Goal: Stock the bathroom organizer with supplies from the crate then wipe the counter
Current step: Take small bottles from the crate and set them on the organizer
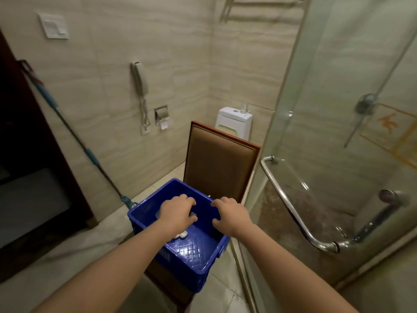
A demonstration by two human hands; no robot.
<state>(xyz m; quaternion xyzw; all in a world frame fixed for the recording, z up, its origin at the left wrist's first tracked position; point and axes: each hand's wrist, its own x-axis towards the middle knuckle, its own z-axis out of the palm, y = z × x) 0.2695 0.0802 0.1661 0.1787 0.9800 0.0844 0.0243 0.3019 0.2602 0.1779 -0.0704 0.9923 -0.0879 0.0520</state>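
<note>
"Fingers [187, 201] of my left hand [177, 214] curl downward inside the blue crate [176, 272], with the arm stretched straight out. Something pale shows at their edges, but I can't tell whether they clamp it."

"And your right hand?"

"My right hand [230, 216] hangs over the crate's right rim, palm down. Its fingers are bent and spread apart, clamped on nothing I can see."

"Where's the crate?"

"On the seat of a brown padded chair [220, 166], against the backrest. Small white items [181, 234] lie on its quilted floor, just under my left wrist."

"Any writing?"

"White print on the crate's near wall, too small to read. An orange decal [388, 125] on the shower glass [338, 86] is blurred."

"Room to move?"

"Tight on the right: the glass and its chrome handle [293, 206] stand just beside the crate. On the left a mop [90, 152] leans on the tiled wall, its head near the crate's corner. A toilet [233, 123] sits behind the chair."
</note>
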